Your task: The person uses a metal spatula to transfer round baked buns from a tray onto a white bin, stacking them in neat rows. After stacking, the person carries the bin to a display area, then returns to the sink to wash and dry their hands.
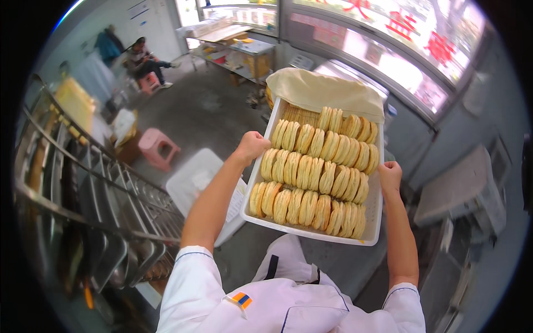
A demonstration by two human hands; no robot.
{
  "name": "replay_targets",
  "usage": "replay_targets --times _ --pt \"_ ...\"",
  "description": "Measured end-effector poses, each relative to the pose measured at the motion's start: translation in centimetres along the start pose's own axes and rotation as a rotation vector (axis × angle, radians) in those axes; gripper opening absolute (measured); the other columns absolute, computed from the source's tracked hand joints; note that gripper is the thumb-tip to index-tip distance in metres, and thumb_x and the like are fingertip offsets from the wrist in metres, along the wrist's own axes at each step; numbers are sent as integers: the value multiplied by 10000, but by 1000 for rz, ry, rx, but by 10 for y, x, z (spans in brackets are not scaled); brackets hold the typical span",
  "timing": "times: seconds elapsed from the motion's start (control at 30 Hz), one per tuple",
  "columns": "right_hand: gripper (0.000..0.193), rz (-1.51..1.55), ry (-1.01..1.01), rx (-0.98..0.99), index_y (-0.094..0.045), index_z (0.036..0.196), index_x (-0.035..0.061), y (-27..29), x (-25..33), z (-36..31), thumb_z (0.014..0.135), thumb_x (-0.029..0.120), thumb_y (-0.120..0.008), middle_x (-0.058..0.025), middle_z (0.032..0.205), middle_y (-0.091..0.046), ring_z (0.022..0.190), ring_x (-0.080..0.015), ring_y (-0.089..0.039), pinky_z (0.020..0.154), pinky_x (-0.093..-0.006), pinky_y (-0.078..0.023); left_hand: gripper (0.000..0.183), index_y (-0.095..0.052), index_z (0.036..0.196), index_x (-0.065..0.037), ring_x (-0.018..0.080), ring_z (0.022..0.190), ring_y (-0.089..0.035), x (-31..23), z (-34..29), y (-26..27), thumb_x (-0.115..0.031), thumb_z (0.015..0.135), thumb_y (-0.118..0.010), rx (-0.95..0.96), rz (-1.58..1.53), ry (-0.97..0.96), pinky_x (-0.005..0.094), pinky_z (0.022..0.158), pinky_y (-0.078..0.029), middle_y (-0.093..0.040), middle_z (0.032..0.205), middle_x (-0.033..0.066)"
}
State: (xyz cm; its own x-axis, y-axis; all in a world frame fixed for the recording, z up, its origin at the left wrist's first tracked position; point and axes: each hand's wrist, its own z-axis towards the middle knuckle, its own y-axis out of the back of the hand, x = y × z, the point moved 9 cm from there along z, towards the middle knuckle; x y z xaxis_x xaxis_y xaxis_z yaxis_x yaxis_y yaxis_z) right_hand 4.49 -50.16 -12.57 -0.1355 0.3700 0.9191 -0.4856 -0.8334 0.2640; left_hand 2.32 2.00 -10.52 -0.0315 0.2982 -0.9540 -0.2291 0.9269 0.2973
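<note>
Grey concrete floor (200,111) runs ahead past a steel rack (100,188) off my left grip. My left hand (252,145) is clenched on the white tray's (311,232) left rim, my right hand (390,175) closed on its right rim. Between them stand three rows of flatbreads (316,177), a cloth (327,91) folded over the far end. I judge the tray should be kept level, both grips equally firm, so the rows don't topple

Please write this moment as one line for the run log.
left hand: grips tray left rim | right hand: grips right rim | tray: held up, rows of flat breads, cloth folded back
</note>
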Motion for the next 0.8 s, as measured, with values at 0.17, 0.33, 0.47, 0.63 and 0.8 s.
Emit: replay_targets --times 0.17,0.33,0.47,0.63,0.8 --pt "146 12 83 87 -674 837 -12 -10 -12 12 753 102 -709 -39 767 -648 730 -139 -581 685 -318 -493 111 -633 806 -32 121 611 -532 2 -22 -7 -102 767 -710 -114 2 -27 320 529 -436 -623 759 42" --pt "140 24 18 175 -668 838 -8 -11 -36 8 742 87 -706 -48 783 -648 728 -159 -585 682 -321 -495 117 -649 801 -25 140 666 -563 1 -48 -6 -102 763 -729 -147 107 55 334 599 -472 -640 762 54" --pt "139 45 -43 228 -664 844 -5 -23 -38 12 745 87 -697 -48 782 -647 734 -158 -585 697 -321 -494 118 -653 789 -8 161 685 -601 0 -57 -1 -91 746 -726 -203 149 89 349 622 -500 -671 777 76" --pt "146 50 0 242 -663 848 -11 -31 -44 18 756 97 -701 -50 787 -653 745 -154 -589 721 -316 -499 109 -657 825 -29 144 659 -569 11 -67 -2 -102 783 -725 -270 140 64 330 594 -477 -636 770 46" --pt "168 184 0 279 -621 861 -15 -28 -45 15 777 103 -707 -68 805 -639 734 -159 -565 688 -342 -488 89 -649 830 -22 144 670 -565 18 -70 -5 -82 781 -694 -250 124 63 328 598 -478 -633 778 47"
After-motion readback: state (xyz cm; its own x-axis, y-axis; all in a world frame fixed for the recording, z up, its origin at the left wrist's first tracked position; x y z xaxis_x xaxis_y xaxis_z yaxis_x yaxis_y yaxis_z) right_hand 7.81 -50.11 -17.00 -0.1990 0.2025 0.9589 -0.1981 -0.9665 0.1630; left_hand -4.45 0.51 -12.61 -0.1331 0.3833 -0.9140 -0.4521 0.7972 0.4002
